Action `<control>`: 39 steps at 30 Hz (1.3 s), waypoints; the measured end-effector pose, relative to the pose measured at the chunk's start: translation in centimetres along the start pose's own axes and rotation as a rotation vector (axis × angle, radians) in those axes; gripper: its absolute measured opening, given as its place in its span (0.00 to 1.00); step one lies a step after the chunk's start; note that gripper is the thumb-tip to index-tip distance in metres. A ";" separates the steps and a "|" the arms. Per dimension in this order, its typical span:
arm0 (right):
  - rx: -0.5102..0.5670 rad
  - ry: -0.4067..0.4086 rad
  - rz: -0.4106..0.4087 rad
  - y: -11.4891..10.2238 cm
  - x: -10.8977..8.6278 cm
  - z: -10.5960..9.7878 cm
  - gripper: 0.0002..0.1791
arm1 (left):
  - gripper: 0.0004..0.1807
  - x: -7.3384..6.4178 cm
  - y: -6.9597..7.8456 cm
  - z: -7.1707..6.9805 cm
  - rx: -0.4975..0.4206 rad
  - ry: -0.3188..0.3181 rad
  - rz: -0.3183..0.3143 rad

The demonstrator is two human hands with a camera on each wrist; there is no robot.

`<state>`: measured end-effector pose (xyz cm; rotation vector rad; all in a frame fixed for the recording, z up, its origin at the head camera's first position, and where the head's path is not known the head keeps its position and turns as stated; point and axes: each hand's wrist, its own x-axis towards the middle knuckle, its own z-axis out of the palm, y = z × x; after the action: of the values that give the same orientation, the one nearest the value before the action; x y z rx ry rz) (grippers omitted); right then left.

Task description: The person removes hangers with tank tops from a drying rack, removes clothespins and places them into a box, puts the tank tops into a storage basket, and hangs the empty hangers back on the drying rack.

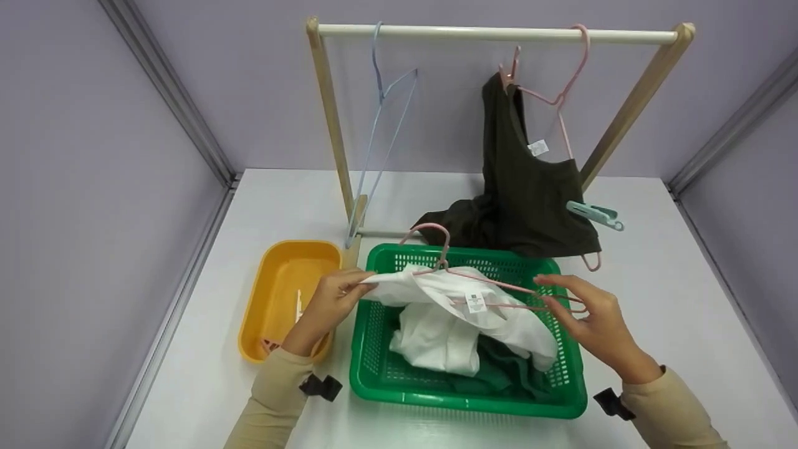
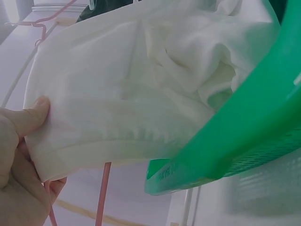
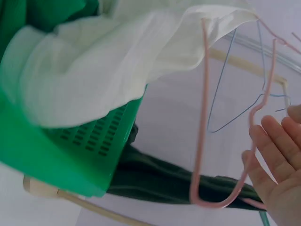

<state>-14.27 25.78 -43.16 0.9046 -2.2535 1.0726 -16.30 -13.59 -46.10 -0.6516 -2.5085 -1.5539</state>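
A white garment [image 1: 430, 290] with a label hangs partly on a pink hanger [image 1: 492, 282], above the green basket [image 1: 467, 402]. My left hand [image 1: 333, 302] pinches the garment's edge at its left end; in the left wrist view the thumb lies on top of the white cloth [image 2: 94, 103]. At the hanger's bare right end is my right hand [image 1: 595, 321]. Its thumb and fingers are extended on either side of the pink wire, with the fingertips right at it. The garment's lower part sags into the basket, over dark green cloth [image 1: 499, 368].
A rack with a white rail [image 1: 486, 32] stands behind the basket, bearing a blue hanger [image 1: 373, 134] and a pink hanger with a dark garment [image 1: 530, 193]. A teal clip [image 1: 595, 215] grips that garment. The yellow tray [image 1: 255, 312] at left holds small clips.
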 end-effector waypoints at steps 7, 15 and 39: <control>-0.077 -0.078 -0.042 1.7 -0.3 0.3 0.22 | 0.12 0.2 0.1 0.0 -0.008 -0.015 -0.033; -0.057 -0.077 -0.125 2.7 -0.5 1.0 0.16 | 0.12 0.2 -0.1 0.1 -0.014 -0.028 -0.030; -0.040 0.004 -0.013 2.9 -1.5 -0.2 0.11 | 0.13 0.1 -0.7 0.1 -0.050 0.023 -0.126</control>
<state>-15.38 27.88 -45.50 0.8987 -2.2550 1.0186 -16.64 -13.75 -46.71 -0.4878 -2.5464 -1.6596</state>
